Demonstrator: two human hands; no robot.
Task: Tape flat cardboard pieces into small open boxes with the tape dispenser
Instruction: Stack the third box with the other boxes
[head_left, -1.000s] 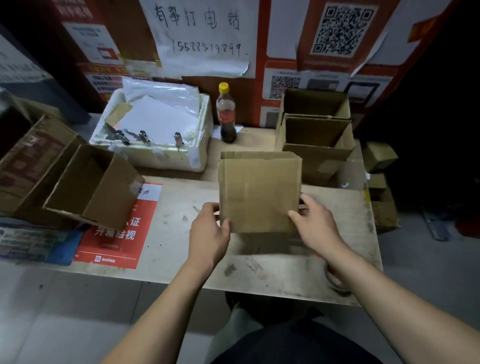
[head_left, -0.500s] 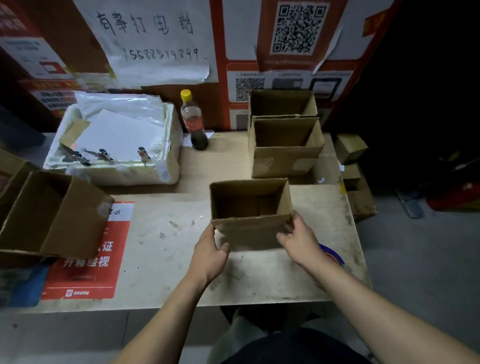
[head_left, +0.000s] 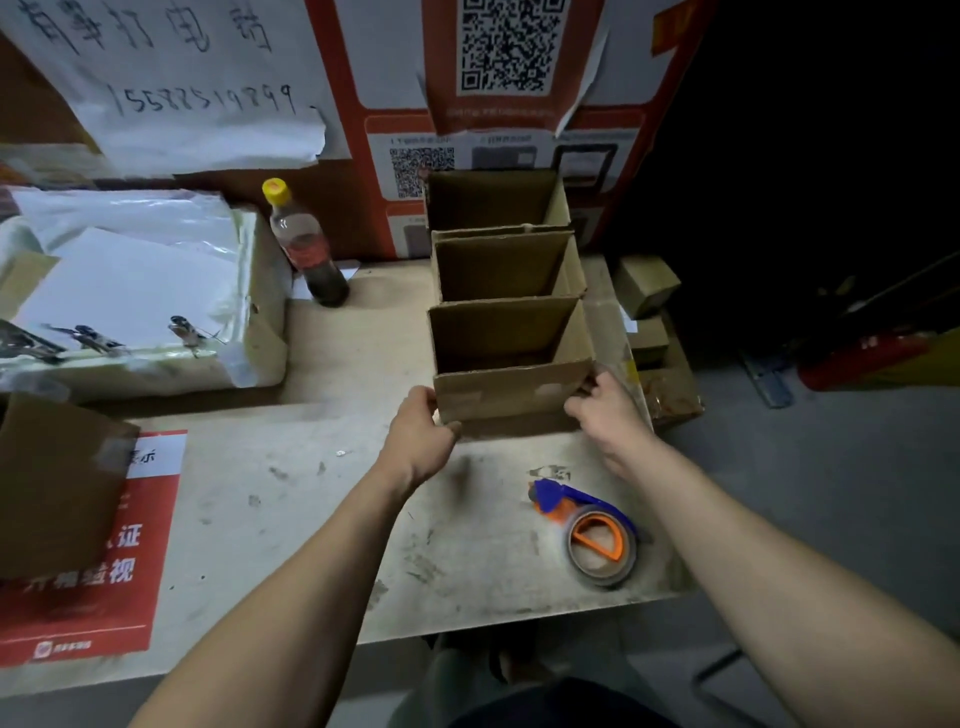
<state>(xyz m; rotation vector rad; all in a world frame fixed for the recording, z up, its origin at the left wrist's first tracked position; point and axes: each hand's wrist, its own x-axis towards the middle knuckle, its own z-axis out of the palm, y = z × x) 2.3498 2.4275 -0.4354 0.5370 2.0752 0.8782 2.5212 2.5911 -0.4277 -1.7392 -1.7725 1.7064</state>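
The nearest open box (head_left: 511, 364) stands upright on the table (head_left: 311, 519), touching the second box (head_left: 506, 265) behind it; a third box (head_left: 493, 200) is further back. It looks light and rather stiff, but its thin walls probably bend under a hard squeeze, so the lower corners seem the best places to hold. The left hand (head_left: 418, 436) grips the front left corner, with the thumb on the front wall. The right hand (head_left: 605, 408) holds the front right corner with curled fingers. The tape dispenser (head_left: 589, 530) lies in front of the box, to the right, well apart from both hands.
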